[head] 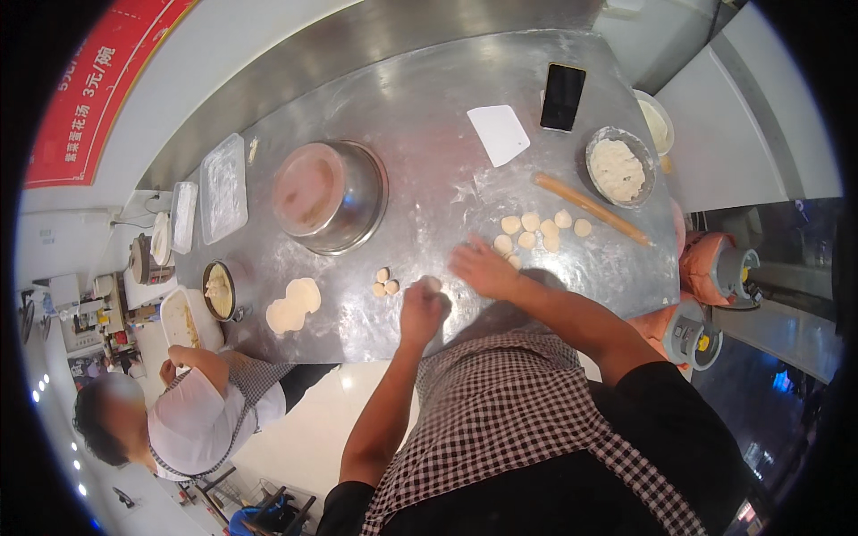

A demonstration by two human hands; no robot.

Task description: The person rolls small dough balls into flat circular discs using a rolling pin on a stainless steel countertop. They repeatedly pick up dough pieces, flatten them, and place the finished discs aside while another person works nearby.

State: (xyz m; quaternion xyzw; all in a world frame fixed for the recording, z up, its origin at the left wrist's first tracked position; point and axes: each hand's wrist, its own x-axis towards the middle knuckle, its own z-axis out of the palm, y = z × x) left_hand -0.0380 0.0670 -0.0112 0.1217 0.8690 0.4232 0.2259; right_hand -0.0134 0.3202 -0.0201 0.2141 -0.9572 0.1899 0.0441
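My left hand (422, 311) is curled low over the steel table, with a small piece of dough (433, 285) at its fingertips. My right hand (484, 268), slightly blurred, is spread palm down over the tabletop; no object shows in it. Just beyond its wrist lie several flattened dough rounds (529, 222). Small dough lumps (379, 289) form a cluster to the left of my left hand. Farther left, thin dough wrappers (293, 305) overlap on the table. A wooden rolling pin (593, 209) rests diagonally to the right, beside a bowl of dough (615, 169).
An upturned metal basin (330, 197) stands on the steel table (415, 100). Behind are a white dough scraper (499, 135) and a smartphone (563, 97). Left are plastic trays (224, 189) and a filling pot (219, 291). A co-worker (194, 415) stands at the left edge; gas cylinders (684, 331) are right.
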